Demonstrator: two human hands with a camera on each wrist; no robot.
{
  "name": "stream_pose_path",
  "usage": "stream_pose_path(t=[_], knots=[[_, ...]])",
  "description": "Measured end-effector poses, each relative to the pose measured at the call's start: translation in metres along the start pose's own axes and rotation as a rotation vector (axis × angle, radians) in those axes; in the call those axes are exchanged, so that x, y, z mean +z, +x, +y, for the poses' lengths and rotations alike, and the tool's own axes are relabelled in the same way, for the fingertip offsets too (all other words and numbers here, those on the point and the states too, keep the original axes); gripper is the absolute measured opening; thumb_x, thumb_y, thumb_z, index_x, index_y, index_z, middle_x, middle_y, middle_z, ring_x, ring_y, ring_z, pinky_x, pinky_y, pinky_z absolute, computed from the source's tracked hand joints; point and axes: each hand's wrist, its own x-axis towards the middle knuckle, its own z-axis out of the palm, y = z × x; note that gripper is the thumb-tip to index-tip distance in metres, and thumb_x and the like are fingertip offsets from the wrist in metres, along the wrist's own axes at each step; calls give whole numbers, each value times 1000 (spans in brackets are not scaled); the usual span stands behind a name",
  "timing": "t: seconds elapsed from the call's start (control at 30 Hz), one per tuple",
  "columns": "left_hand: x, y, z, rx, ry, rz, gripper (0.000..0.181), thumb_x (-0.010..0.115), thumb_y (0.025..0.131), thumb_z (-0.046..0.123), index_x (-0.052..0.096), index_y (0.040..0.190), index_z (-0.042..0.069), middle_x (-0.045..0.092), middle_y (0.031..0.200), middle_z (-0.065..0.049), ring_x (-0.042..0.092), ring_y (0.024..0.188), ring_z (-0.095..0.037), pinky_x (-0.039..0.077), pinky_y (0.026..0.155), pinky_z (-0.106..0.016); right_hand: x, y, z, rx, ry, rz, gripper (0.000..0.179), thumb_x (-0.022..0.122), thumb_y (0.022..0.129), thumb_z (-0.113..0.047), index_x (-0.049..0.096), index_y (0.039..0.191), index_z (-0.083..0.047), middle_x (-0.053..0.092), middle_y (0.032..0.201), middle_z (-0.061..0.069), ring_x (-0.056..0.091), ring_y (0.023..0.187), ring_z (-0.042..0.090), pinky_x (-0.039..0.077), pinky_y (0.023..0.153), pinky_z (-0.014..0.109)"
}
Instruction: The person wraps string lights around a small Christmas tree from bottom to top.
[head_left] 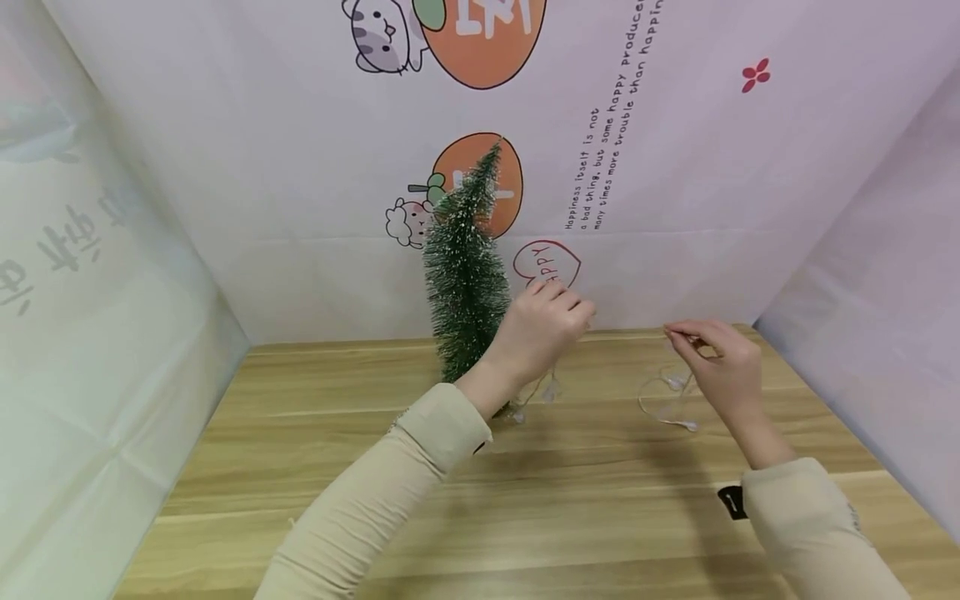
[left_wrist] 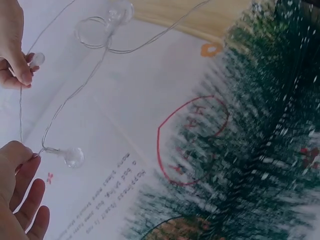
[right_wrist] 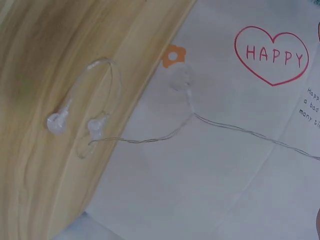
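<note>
My left hand [head_left: 546,325] is raised beside a small green artificial Christmas tree [head_left: 467,275] with white-flecked needles. In the left wrist view, thumb and forefinger of the left hand [left_wrist: 21,192] pinch the thin wire of a string light, close to a clear round bulb [left_wrist: 74,157]. Farther right, my right hand [head_left: 718,367] pinches the same wire near another bulb [left_wrist: 37,60]. A stretch of wire runs between the hands. Loops of the string light [right_wrist: 114,80] with clear bulbs trail down by the right hand, and more bulbs [head_left: 551,390] dangle below the left.
A small black tag [head_left: 732,502] lies on the wooden table [head_left: 570,533] by the right sleeve. Behind the tree stands a white printed cloth backdrop [head_left: 300,167], with cloth walls on the left [head_left: 112,333] and right [head_left: 892,275].
</note>
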Motion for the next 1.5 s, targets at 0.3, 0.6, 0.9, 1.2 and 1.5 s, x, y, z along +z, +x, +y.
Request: stream_pose_path(t=[0.3, 0.6, 0.9, 1.2, 1.5], knots=[[-14, 12, -7, 6, 18, -35, 26, 75, 77, 36, 71, 98, 23, 70, 99, 8, 66, 95, -11, 52, 87, -24, -7, 20, -3, 19, -36, 76, 9, 74, 73, 10, 72, 82, 8, 68, 72, 24, 43, 83, -28, 37, 72, -6], [-17, 17, -14, -60, 109, -46, 12, 60, 87, 20, 71, 93, 17, 71, 92, 4, 67, 89, -13, 54, 84, -26, -14, 32, -6, 39, -15, 208, 9, 73, 78, 1, 73, 82, 8, 65, 76, 29, 48, 83, -26, 36, 73, -2], [-15, 17, -19, -95, 149, -2, 15, 56, 88, 23, 68, 94, 15, 72, 92, 4, 68, 90, -12, 53, 85, -25, -13, 50, -12, 22, -2, 275, 8, 73, 78, 2, 72, 80, 9, 64, 77, 30, 50, 83, -24, 39, 75, -1], [-17, 16, -26, -77, 177, 86, 15, 55, 92, 20, 69, 87, 19, 70, 89, 4, 66, 89, -15, 52, 85, -27, -18, 55, -7, 36, -22, 250, 6, 73, 75, 6, 73, 81, 9, 65, 78, 31, 50, 83, -25, 38, 73, -2], [-17, 14, -33, -79, 251, 101, 24, 50, 98, 11, 70, 90, 21, 65, 92, 4, 59, 91, -16, 43, 96, -31, -26, 60, -7, 61, -56, 296, 9, 75, 77, 0, 73, 80, 9, 66, 75, 31, 48, 78, -26, 37, 73, -2]])
